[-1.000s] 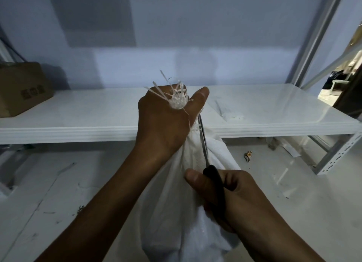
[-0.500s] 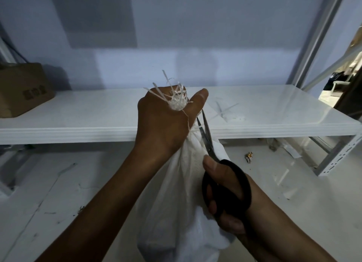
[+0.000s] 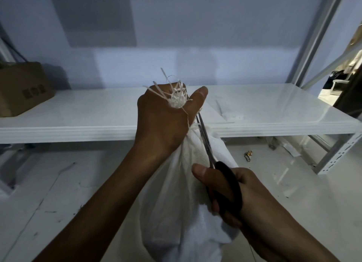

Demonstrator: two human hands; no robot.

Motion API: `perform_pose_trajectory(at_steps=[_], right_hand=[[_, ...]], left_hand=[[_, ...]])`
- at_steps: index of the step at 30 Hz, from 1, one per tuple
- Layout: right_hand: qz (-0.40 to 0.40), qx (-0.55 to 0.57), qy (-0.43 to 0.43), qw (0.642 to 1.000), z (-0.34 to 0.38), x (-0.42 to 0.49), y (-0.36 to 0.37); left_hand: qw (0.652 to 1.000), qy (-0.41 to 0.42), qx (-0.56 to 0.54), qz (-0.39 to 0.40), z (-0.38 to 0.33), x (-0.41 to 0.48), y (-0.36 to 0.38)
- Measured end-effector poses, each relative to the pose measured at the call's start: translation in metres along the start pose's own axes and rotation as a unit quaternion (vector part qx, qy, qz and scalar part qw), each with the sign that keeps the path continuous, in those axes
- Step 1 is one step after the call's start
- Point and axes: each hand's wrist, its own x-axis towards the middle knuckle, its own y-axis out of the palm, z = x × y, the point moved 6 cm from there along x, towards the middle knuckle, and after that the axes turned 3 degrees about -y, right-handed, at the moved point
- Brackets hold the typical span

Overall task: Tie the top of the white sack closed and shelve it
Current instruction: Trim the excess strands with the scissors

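A white woven sack (image 3: 182,199) hangs in front of me, its neck bunched in my left hand (image 3: 164,124). Frayed white strands (image 3: 176,97) stick up out of that fist. My right hand (image 3: 229,195) grips black-handled scissors (image 3: 227,185). Their metal blades point up along the sack's neck, with the tips just under my left thumb, next to a thin string at the neck. The blades look nearly closed. A white metal shelf (image 3: 78,114) runs across the view behind the sack at fist height.
A brown cardboard box (image 3: 23,89) stands on the shelf's far left. A grey upright post (image 3: 317,38) and a perforated bracket (image 3: 337,154) frame the shelf's right end. A small scrap (image 3: 248,155) lies on the white floor under the shelf.
The scissors opened half a second ago with my right hand raised. Now the blades have come together again at the sack's neck and my right hand has dropped a little. My left hand stayed put.
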Motion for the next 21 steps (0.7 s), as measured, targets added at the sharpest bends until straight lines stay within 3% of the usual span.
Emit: perform_pose_trajectory(at_steps=[8, 21], right_hand=[[-0.011, -0.008, -0.010, 1.000, 0.0008, -0.0012, 0.0024], [0.045, 0.035, 0.016, 0.998, -0.0001, -0.0016, 0.0070]], left_hand=[[1.000, 0.010, 0.002, 0.000, -0.0006, 0.0019, -0.0014], [1.000, 0.007, -0.009, 0.015, 0.0015, -0.0001, 0.0005]])
